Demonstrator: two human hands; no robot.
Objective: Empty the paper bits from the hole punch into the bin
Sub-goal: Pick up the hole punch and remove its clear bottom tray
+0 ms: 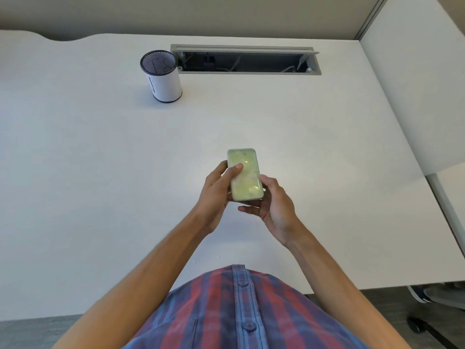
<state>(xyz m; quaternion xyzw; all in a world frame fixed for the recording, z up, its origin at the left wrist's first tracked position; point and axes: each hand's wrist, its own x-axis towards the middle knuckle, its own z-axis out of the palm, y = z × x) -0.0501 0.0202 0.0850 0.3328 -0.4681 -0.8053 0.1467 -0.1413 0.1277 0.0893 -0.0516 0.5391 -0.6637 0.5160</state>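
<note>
The person stands at the near edge of the white desk (88, 147); both hands hold the pale green hole punch (244, 173) above its middle; the left hand (217, 191) grips its left side, thumb on top; the right hand (274, 204) cups its near end from below; the small mesh-lined bin (162, 76) stands upright, well apart, far and left, just beside the open cable tray (245, 60).

The hole punch (245, 174) shows only its pale translucent underside, its near end hidden by the left hand (217, 191) and right hand (274, 202).

White desk (88, 172), open cable tray (245, 61)
</note>
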